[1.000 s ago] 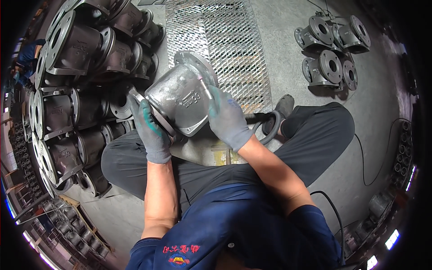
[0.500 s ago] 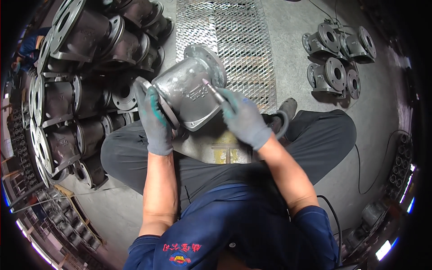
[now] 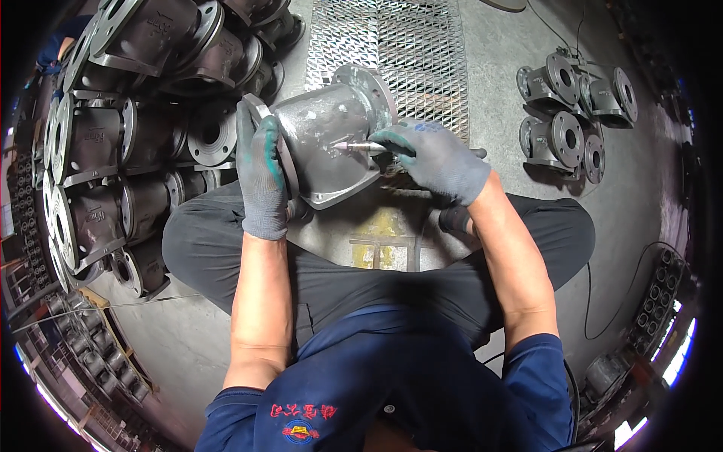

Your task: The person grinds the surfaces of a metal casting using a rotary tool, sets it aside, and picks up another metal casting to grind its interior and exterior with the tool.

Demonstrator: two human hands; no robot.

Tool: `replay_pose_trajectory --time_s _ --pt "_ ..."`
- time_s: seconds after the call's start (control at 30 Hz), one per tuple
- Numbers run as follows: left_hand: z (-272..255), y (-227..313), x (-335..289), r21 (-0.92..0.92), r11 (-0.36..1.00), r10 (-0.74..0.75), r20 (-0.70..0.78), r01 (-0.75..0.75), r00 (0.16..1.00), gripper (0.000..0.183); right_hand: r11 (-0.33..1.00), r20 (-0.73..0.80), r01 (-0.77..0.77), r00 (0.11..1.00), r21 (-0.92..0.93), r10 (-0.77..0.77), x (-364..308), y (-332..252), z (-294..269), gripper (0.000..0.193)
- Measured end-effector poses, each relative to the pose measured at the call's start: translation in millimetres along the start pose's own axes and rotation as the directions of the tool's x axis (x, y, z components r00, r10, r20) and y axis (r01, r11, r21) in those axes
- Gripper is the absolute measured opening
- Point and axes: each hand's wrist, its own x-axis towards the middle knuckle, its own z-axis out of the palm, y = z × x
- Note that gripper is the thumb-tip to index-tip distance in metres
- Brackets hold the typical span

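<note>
A grey cast-metal valve body (image 3: 320,124) with round flanges at its ends is tilted in front of me, between my knees. My left hand (image 3: 260,173), in a grey and green glove, grips the flange at its left end. In my gloved right hand (image 3: 446,160) is a slim die grinder (image 3: 364,147), held almost level. Its small pinkish grinding tip points left and lies against or just over the raised lettering on the casting's side; contact is hard to make out. My right fingers hide most of the grinder's body.
Stacked valve bodies (image 3: 94,143) rise close on my left. A smaller group of castings (image 3: 553,139) stands on the floor at the far right. Metal grating (image 3: 422,60) lies ahead. A black cable (image 3: 591,301) runs across the floor on the right.
My right hand has moved right, and the grinder has swung from a slant to nearly level. The valve body sits slightly farther right, still in my left hand. The whole view has shifted a little.
</note>
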Motion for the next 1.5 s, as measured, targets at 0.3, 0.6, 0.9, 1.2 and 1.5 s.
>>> replay_pose_trajectory --time_s 0.3,0.6,0.9,1.2,1.5 --pt "-7 2 2 0.066 0.997 -0.042 0.045 0.039 0.998 0.083 1.000 0.002 0.029 1.000 -0.012 -0.029 6 -2 7 0.044" --pt "1 5 1 -0.042 0.999 -0.025 0.060 0.027 0.998 0.079 0.996 -0.051 0.013 0.999 -0.086 -0.017 -3 -2 10 0.034" --pt "-7 -2 2 0.107 0.994 -0.035 0.080 0.026 0.996 0.076 0.997 -0.018 -0.043 0.999 -0.062 0.042 2 -18 14 0.046" --pt "-8 -1 1 0.063 0.998 0.014 0.028 -0.016 1.000 0.079 1.000 -0.020 -0.022 1.000 -0.016 0.021 1 -20 18 0.046" --pt "-3 6 1 0.222 0.975 -0.020 0.144 -0.012 0.989 0.090 0.998 -0.023 0.010 1.000 -0.058 -0.011 -3 -11 19 0.044"
